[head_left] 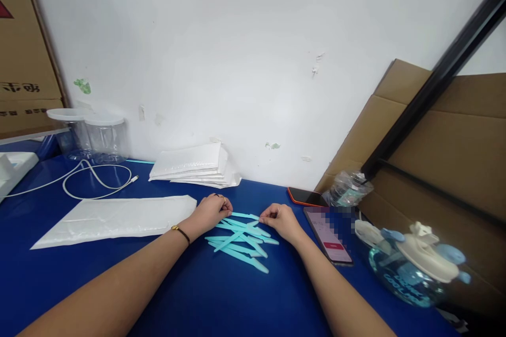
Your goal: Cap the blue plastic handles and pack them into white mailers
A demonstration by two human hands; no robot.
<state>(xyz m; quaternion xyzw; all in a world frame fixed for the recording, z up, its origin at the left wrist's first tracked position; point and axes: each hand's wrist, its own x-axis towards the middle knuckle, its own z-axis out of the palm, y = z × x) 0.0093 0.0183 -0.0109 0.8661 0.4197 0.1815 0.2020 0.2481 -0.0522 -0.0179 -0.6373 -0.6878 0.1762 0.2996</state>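
Several turquoise eyebrow razors point(239, 239) lie crossed over each other in a loose pile on the blue table. At the far side of the pile, one eyebrow razor point(245, 216) stretches between my two hands. My left hand point(211, 210) pinches its left end, and the fingertips of my right hand point(280, 219) close on its right end. Both hands are low, close to the table top. Left of my left hand lies a flat white mailer envelope point(122, 217), its near right edge partly behind my wrist.
A stack of white padded mailers point(190, 160) rests against the wall. Two clear jars point(106, 139) and a white cable point(98, 184) are at left. On the right are a lit phone point(326, 234), a dark phone point(306, 196), a plastic-wrapped item point(350, 189) and a water bottle point(415, 268).
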